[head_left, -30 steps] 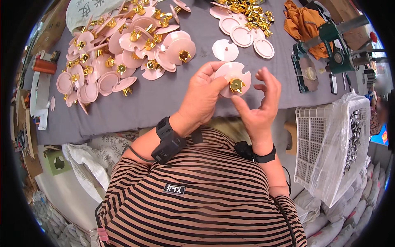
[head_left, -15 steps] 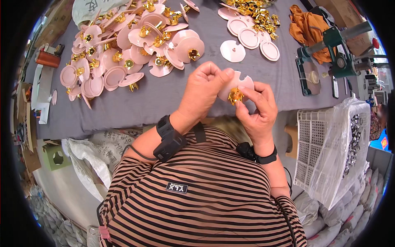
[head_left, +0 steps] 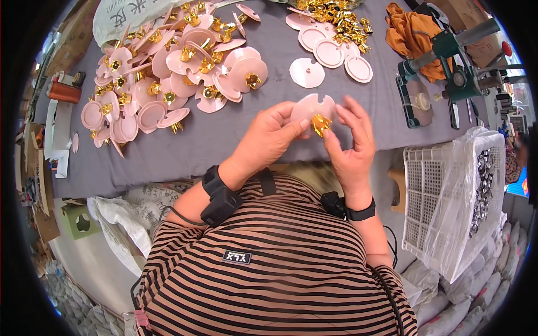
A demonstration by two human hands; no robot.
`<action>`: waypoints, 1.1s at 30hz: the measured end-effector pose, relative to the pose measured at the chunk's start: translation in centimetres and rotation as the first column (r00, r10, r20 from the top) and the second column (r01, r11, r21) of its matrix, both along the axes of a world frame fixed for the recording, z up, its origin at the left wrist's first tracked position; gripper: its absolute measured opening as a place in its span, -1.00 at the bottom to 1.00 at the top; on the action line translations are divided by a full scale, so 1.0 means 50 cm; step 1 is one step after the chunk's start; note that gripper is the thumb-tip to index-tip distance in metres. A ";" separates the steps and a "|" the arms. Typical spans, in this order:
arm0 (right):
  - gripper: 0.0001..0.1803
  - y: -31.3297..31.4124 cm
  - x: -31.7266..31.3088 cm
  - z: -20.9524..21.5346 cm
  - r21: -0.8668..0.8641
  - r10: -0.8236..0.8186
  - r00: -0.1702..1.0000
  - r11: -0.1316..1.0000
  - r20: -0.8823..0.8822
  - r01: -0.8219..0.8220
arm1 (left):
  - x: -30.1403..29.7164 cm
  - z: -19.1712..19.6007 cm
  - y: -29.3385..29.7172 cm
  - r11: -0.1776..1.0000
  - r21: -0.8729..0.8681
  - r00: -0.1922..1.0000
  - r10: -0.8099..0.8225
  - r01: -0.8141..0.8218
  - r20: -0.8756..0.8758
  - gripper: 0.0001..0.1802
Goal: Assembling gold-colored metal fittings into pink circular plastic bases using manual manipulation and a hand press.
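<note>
Head view: a round pink plastic disc (head_left: 311, 106) with a gold metal clip (head_left: 321, 123) is pinched between left hand (head_left: 268, 136) and right hand (head_left: 348, 141), above the grey table's (head_left: 224, 151) near edge; bare cloth lies beneath.

four bare pink discs (head_left: 328, 53) lie at upper centre; one green press (head_left: 448, 67); one white crate (head_left: 448, 207).

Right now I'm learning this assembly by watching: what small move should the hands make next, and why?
Probably press the gold clip home into the pink disc. The left hand grips the disc's edge while the right hand pinches the clip at its centre, and the finished discs piled on the grey table each carry a clip in the middle.
</note>
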State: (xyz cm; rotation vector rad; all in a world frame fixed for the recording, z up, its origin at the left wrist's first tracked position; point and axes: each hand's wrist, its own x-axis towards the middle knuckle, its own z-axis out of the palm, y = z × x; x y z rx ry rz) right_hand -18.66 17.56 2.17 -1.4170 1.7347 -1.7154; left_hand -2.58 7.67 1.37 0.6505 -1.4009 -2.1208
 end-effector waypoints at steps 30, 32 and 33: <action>-0.39 -0.172 -0.258 -0.066 0.235 -0.226 0.778 0.872 -0.586 0.429 | -0.060 0.080 -0.211 0.262 -0.952 0.766 0.576 0.159 0.287 -0.55; -0.42 -0.177 -0.256 -0.066 0.320 -0.176 0.784 0.843 -0.596 0.432 | -0.131 0.012 -0.196 0.289 -0.912 0.802 0.445 0.291 0.398 -0.50; -0.50 -0.176 -0.260 -0.069 0.339 -0.175 0.771 0.822 -0.613 0.456 | -0.152 -0.022 -0.191 0.222 -0.912 0.775 0.480 0.346 0.411 -0.49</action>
